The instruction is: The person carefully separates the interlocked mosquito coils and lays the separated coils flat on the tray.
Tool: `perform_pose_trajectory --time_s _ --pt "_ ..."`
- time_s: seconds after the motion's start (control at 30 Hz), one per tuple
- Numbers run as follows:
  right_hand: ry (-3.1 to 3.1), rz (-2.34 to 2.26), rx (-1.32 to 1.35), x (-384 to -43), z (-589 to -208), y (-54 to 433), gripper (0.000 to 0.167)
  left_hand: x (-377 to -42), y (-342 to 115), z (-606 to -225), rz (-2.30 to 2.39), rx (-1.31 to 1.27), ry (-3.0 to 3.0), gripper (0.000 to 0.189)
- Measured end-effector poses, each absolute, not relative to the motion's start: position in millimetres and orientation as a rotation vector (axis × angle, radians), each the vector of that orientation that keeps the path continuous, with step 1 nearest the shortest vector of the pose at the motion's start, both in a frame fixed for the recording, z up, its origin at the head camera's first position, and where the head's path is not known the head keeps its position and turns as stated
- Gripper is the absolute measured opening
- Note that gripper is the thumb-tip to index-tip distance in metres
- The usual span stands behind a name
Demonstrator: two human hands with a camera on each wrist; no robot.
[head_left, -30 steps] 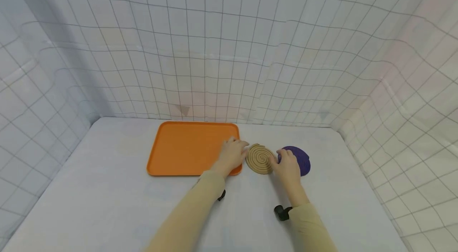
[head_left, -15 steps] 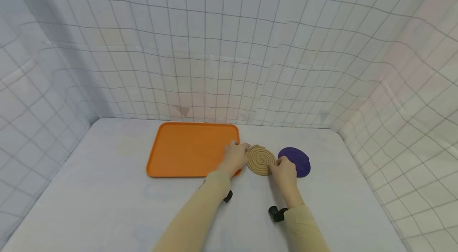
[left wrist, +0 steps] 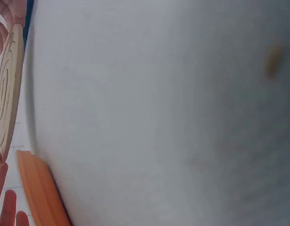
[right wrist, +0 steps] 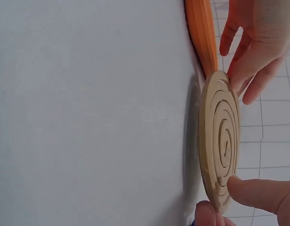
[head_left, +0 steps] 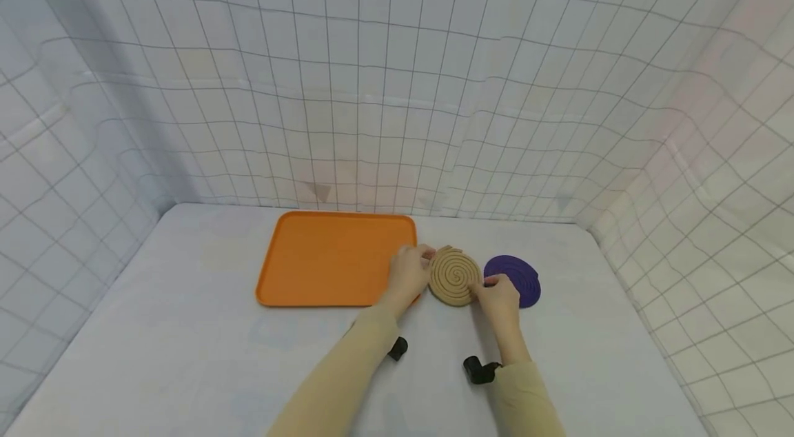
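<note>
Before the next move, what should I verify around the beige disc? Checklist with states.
1. Right hand holding beige disc: ok, thumb on the top face, fingers at the underside.
2. Left hand on the disc: ok, at the edge nearest the tray.
3. Disc off the table: looks ok, shadow beneath it in the right wrist view.
4. Disc outline even: not ok, a short piece juts out at the far side.
5. Left hand not touching tray: cannot tell, it overlaps the rim in the head view.
6. Right hand not touching purple disc: cannot tell, hand covers part of it.
</note>
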State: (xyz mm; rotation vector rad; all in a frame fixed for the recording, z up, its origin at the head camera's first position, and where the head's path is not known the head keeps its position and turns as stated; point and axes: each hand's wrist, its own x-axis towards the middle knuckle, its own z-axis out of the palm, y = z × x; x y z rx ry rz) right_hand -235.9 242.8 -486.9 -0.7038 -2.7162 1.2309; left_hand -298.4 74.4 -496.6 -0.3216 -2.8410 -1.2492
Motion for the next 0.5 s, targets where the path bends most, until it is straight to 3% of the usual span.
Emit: perform_pose_trajectory --time_s 0.2,0.5 --pt "-2.705 1.308 -0.662 -236.6 -484.4 242.5 0.045 -291.8 66.4 -486.8 -1.633 -0.234 -2.649 0.033" --pt "-2.598 1.552 -0.507 -235.4 -475.9 229.7 0.031 -276.8 33.7 -468.9 -2.004 -0.218 -2.425 0.033"
